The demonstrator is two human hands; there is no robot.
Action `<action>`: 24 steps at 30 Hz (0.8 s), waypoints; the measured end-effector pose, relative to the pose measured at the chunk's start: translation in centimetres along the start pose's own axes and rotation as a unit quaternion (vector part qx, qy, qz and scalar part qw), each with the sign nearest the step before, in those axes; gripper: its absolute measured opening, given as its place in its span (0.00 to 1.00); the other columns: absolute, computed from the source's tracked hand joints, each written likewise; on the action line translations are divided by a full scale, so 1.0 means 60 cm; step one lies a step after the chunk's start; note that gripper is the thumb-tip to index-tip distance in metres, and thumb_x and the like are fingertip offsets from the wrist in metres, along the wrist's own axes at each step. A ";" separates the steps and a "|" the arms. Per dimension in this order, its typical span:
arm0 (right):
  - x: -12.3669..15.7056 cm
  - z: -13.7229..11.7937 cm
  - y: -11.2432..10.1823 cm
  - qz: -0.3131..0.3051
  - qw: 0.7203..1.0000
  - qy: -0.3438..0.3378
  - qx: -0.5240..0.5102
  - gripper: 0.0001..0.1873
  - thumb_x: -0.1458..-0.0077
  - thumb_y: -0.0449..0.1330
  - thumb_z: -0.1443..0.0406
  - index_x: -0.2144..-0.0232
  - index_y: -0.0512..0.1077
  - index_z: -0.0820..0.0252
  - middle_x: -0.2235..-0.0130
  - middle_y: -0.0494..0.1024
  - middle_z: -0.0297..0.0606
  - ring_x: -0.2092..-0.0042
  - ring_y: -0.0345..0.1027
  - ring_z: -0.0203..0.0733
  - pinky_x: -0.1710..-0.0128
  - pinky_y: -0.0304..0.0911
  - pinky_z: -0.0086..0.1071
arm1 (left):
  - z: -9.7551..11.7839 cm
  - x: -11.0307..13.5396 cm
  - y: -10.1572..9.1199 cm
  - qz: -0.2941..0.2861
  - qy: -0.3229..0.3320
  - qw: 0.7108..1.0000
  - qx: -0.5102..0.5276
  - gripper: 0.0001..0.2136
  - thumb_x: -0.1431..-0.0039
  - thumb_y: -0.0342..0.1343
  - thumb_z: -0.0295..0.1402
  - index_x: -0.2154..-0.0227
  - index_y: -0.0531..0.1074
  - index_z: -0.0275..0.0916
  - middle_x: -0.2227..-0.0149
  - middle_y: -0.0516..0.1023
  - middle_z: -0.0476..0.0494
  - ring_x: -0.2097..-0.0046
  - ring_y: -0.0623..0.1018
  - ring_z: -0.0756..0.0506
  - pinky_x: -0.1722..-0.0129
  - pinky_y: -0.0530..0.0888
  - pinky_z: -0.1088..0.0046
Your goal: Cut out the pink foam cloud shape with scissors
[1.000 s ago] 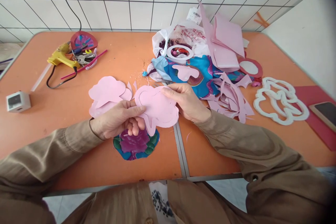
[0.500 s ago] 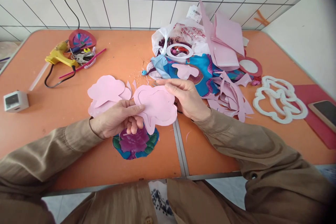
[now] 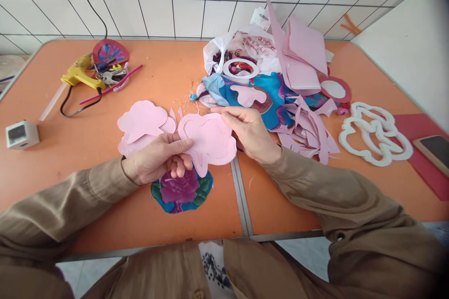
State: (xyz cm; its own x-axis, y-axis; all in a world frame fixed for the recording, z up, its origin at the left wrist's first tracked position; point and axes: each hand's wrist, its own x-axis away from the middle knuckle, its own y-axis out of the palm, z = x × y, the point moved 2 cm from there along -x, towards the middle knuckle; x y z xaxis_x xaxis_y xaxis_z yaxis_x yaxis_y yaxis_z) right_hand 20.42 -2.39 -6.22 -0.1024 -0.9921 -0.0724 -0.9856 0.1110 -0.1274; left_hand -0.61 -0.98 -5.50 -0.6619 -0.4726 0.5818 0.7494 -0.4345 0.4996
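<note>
Between both hands, a little above the table, is a pink cloud-shaped cutout (image 3: 212, 138) with a wavy line inside its edge and a pointed strip hanging at its lower left. My left hand (image 3: 157, 159) pinches its left side, thumb on top and the other fingers curled below. My right hand (image 3: 247, 131) grips its upper right edge between thumb and fingers; the fingers behind are partly hidden. Left of it, more pink cloud-shaped cutouts (image 3: 143, 121) lie stacked. Below my left hand rests a blue fabric piece with a purple flower (image 3: 182, 191), partly covered.
A yellow glue gun (image 3: 79, 77) lies at the back left near keys (image 3: 112, 76). Pink scraps (image 3: 308, 131), folded pink sheets (image 3: 303, 53) and a white plastic bag (image 3: 252, 39) are piled behind my right hand. White cloud-shaped frames (image 3: 375, 135) and a phone (image 3: 435, 147) sit at right.
The cutout's lower edge has tipped up very slightly. Both hands keep their hold on it, almost still.
</note>
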 end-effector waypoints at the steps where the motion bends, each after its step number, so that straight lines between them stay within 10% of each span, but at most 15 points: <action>1: 0.000 0.001 0.000 -0.001 1.000 -0.001 -0.009 0.14 0.42 0.60 0.60 0.59 0.82 0.59 0.55 0.83 0.40 0.56 0.75 0.44 0.58 0.67 0.36 | -0.001 0.000 -0.001 -0.003 0.000 1.000 0.001 0.13 0.40 0.61 0.29 0.79 0.74 0.30 0.80 0.80 0.40 0.85 0.75 0.50 0.89 0.69 0.83; 9: 0.001 -0.002 0.003 -0.014 0.999 0.024 -0.029 0.14 0.43 0.61 0.58 0.59 0.81 0.58 0.67 0.81 0.36 0.60 0.73 0.43 0.62 0.67 0.36 | -0.001 0.001 0.000 -0.008 -0.010 1.000 -0.004 0.15 0.40 0.61 0.32 0.81 0.75 0.28 0.81 0.79 0.38 0.85 0.75 0.50 0.88 0.69 0.83; 24: 0.004 -0.006 0.007 -0.054 0.991 0.066 -0.102 0.20 0.54 0.69 0.62 0.57 0.78 0.61 0.58 0.84 0.41 0.59 0.77 0.44 0.63 0.71 0.36 | 0.000 0.002 0.004 0.008 -0.023 1.000 -0.016 0.21 0.33 0.51 0.29 0.82 0.75 0.27 0.84 0.76 0.38 0.87 0.72 0.51 0.89 0.68 0.84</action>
State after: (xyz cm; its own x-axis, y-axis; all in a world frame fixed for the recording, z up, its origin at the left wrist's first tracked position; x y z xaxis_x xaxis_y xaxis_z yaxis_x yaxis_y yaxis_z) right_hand 19.90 -2.62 -5.93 0.0018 -0.9980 0.0626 -0.9971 0.0030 0.0763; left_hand -0.50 -1.11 -5.31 -0.6480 -0.4438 0.6190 0.7583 -0.4519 0.4698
